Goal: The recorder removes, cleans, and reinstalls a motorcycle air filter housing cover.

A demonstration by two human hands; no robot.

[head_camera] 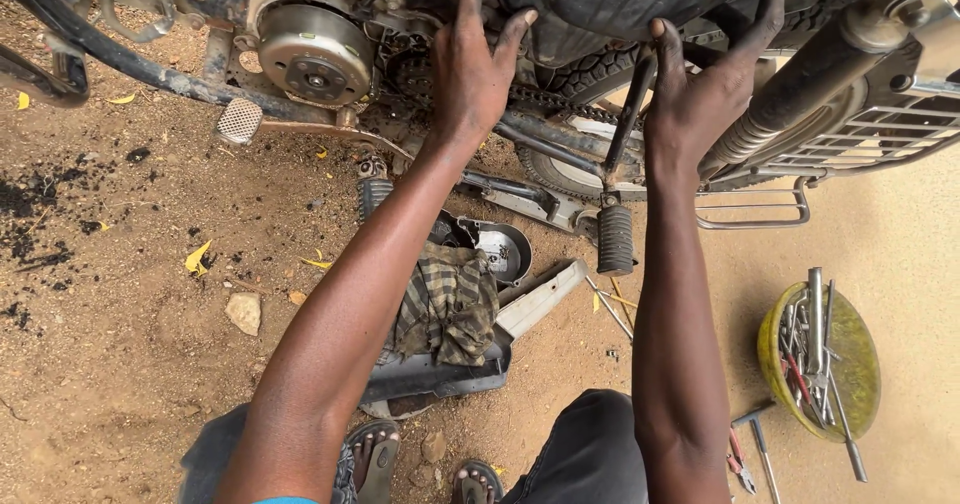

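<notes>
Head view, looking down along both bare forearms. The left hand (475,69) is raised forward with the back of the hand facing the camera, wrist straight, fingers (516,32) spread and curled at the tips. The right hand (700,89) is likewise extended, back up, with the thumb (658,39) pointing upward and the long fingers reaching ahead and bent. Both arms run roughly parallel, well apart. Both hands are dark with grime. Below, two bent knees and sandalled feet (372,456) show.

- No packages, labels, signs or screens show anywhere in this view of the ground and the machine above it
</notes>
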